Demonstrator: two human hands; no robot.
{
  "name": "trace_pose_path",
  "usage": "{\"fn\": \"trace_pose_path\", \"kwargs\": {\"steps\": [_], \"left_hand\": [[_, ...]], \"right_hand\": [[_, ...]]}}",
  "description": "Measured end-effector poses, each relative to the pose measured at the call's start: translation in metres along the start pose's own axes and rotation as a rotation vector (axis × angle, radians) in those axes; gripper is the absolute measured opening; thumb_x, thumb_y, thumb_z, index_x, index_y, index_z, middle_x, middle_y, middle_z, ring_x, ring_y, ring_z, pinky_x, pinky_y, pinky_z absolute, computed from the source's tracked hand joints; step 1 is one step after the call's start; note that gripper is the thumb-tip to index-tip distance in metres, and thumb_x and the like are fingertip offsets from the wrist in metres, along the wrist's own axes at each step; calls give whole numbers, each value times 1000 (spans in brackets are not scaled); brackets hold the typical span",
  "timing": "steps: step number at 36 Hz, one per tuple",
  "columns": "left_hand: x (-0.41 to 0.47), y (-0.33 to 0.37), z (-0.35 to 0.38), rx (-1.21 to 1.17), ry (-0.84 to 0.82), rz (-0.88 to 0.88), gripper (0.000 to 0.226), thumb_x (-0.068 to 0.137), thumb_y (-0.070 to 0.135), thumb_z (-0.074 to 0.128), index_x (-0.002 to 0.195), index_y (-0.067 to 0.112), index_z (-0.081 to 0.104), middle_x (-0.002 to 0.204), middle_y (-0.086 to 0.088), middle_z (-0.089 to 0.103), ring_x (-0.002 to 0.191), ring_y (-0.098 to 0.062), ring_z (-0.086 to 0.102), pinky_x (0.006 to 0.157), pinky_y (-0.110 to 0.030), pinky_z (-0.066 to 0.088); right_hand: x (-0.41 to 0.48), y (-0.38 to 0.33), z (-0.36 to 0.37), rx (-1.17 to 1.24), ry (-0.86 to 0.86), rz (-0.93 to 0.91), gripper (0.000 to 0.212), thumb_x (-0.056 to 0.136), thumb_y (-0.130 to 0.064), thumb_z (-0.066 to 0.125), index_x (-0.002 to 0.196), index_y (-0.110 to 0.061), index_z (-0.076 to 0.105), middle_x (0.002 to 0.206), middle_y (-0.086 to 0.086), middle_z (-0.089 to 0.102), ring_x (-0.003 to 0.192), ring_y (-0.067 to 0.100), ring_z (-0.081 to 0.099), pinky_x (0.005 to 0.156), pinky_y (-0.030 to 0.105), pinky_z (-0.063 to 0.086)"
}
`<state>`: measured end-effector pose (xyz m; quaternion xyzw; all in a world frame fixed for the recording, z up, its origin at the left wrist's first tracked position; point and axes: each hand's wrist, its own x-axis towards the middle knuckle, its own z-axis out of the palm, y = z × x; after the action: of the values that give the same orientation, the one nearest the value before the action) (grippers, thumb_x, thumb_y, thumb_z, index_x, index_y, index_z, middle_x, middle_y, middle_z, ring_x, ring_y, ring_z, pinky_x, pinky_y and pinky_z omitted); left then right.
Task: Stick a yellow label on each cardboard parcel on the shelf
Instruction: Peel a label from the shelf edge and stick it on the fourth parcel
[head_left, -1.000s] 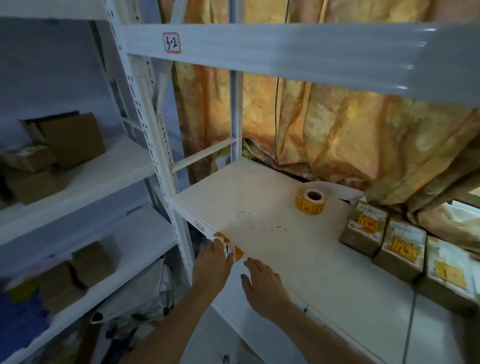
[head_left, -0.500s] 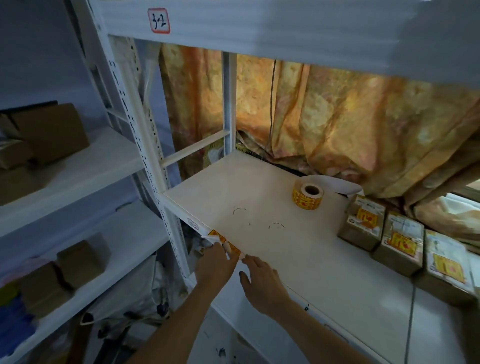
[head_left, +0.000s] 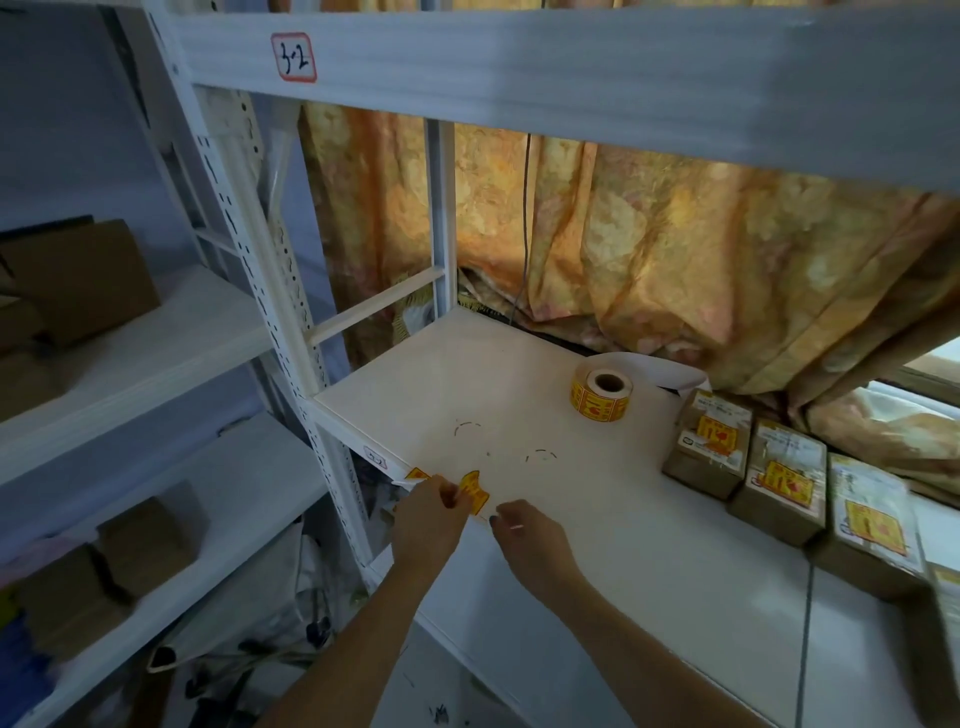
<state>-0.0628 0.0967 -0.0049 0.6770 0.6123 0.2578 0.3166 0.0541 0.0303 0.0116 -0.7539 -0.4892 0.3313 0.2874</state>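
Note:
At the front edge of the white shelf, my left hand pinches a yellow label that curls up off a strip of white backing paper. My right hand hovers just right of the label, fingers bent and holding nothing. A roll of yellow labels stands further back on the shelf. Three cardboard parcels sit in a row at the right: the nearest one, a middle one and a far-right one. Each shows a yellow label on top.
An upper shelf beam marked 3-2 hangs overhead. An orange curtain closes the back. The perforated upright post stands left of my hands. Plain cardboard boxes lie on the left rack's shelves, more boxes below.
The label has lifted off the strip at the shelf edge and now curls up between my left fingers. My right hand has drawn slightly right of it. The view has tilted a little.

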Motion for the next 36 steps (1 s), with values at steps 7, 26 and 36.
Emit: {"fn": "trace_pose_path", "kwargs": {"steps": [7,26,36], "left_hand": [[-7,43,-1,-325,-37,89,14,82,28,71,85,14,67,74,-5,73,58,-13,69,61,-35,58],[-43,163,52,-324,-241,345,16,85,31,66,86,15,61,76,-1,73,58,-8,69,58,-34,59],[-79,206,102,-264,-303,539,12,82,23,67,88,13,66,81,-2,72,71,-17,66,67,-34,56]], "right_hand": [[11,-7,-32,793,122,285,15,90,-13,56,94,-2,65,90,12,68,79,26,69,77,36,58],[-44,26,-151,812,424,74,16,84,-13,60,77,-14,74,82,8,74,84,22,68,83,35,56],[-82,80,-203,819,664,121,8,84,-7,62,89,-2,67,84,17,72,73,22,69,64,25,57]]}}
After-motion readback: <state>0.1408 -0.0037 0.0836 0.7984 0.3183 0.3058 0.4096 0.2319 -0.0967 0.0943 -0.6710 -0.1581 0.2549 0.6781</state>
